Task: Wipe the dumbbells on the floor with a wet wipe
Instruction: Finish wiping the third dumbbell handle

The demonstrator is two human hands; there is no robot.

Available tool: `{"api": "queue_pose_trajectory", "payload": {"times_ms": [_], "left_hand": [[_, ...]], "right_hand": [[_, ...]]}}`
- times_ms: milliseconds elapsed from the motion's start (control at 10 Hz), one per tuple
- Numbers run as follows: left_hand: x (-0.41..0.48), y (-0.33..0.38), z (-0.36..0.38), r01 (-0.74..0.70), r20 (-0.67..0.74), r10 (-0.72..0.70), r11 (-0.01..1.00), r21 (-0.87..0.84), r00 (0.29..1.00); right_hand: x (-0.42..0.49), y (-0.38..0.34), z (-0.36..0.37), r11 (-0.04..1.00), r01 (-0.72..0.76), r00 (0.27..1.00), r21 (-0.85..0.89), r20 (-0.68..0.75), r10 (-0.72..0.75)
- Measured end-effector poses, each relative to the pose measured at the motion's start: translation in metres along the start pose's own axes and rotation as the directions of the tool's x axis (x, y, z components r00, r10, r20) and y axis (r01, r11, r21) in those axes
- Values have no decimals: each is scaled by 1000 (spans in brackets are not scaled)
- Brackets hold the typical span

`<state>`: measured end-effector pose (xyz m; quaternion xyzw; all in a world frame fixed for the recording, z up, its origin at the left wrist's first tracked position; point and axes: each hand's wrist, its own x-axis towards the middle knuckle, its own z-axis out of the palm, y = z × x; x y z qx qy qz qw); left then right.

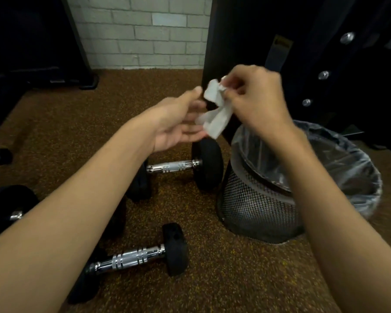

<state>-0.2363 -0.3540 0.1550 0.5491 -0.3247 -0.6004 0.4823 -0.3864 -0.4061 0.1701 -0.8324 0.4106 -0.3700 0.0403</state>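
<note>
Above the dumbbells (173, 166) on the floor (212, 279), the right hand (253, 98) pinches a crumpled wet wipe (215, 114); the left hand (178, 123) lies loose beside it. Wiping seems not yet begun.

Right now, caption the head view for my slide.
Right hand pinches a crumpled wipe, left hand open beside it; dumbbells and bin on the floor.
</note>
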Motion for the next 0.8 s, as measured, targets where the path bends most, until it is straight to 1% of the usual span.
{"api": "queue_pose_trajectory", "payload": {"times_ms": [100, 200, 300, 400, 500, 600, 700, 800], "left_hand": [[5, 0, 38, -160, 39, 160, 987, 3, 986], [15, -11, 74, -315, 69, 310, 890, 330, 948], [27, -22, 98, -423, 161, 441, 597, 682, 883], [40, -34, 116, -470, 333, 404, 310, 827, 852], [47, -47, 125, -472, 420, 338, 87, 877, 842], [47, -56, 125, -478, 458, 294, -5, 878, 839], [47, -60, 121, -488, 481, 310, -57, 871, 820], [44, -58, 115, -531, 511, 398, -69, 845, 762]], "right_hand": [[-8, 27, -29, 991, -125, 991, -37, 32, 126], [-20, 53, -43, 966, -221, 962, -136, 132, 239], [-31, 72, -41, 912, -308, 885, -270, 271, 379], [-39, 85, -36, 854, -303, 756, -422, 440, 485], [-45, 94, -29, 829, -323, 628, -456, 552, 548], [-50, 101, -20, 822, -316, 528, -473, 632, 567], [-56, 108, -9, 811, -324, 429, -486, 689, 584], [-59, 113, -5, 800, -304, 394, -518, 696, 600]]}}
